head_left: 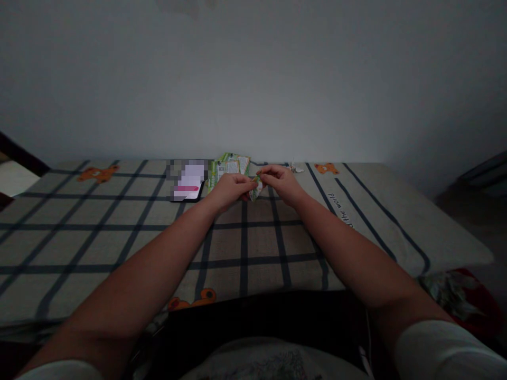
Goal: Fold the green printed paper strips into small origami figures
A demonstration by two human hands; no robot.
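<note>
While a phone (193,178) is laid left of the grip, green printed packets (227,166) are spread just beyond the left hand (230,189). By its closed fingertips a small green-and-white piece (255,191) is pinched, the long axis slanted slightly, the lower tip pointed toward the cloth's (259,240) near edge. The upper end is pinched by the right hand (282,182), fingertips likewise closed. Just beyond that hand, a whitish scrap (295,169) is placed.
</note>
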